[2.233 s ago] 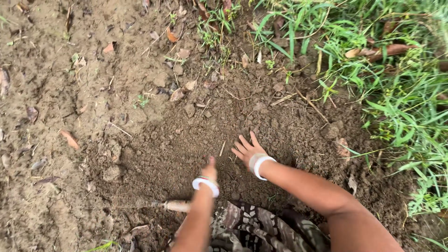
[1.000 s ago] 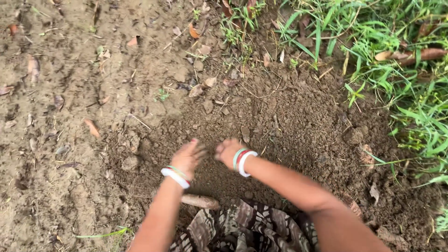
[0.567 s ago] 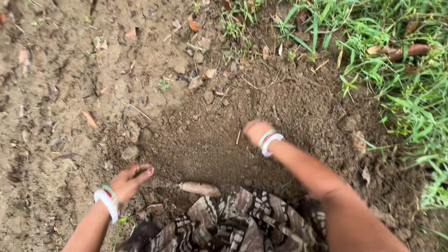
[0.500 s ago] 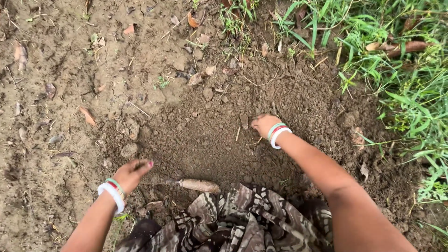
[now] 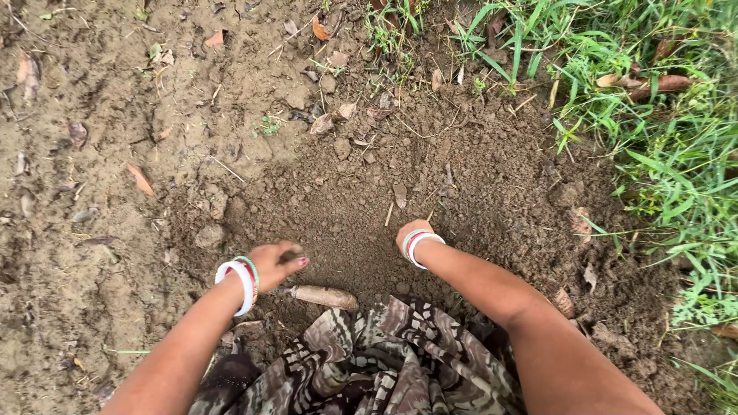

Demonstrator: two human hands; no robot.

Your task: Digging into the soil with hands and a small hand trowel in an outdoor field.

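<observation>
- Nearest, one patterned cloth (image 5: 384,361) lay across the lap, its far hem touching the loose soil; it could have picked up dirt there.
- Just beyond it, one pale root (image 5: 324,296) lay flat on the dirt, near the left hand (image 5: 275,263) but apart from it.
- The left hand was curled, fingers together, seemingly pinching a bit of soil; crumbly as it looked, it might have spilled out.
- The right hand (image 5: 410,230) pressed knuckles-down into the dark soil patch (image 5: 461,184); I couldn't tell how its fingers sat, as they were tucked under.
- Bangles (image 5: 244,283) counted: two or three on each wrist, and grit could have worked beneath them.
- Farther out, small clods and several dry leaves (image 5: 141,179) were scattered around.
- Farthest right, grass (image 5: 676,154) edged the patch; stray roots could have snagged a digging finger.
</observation>
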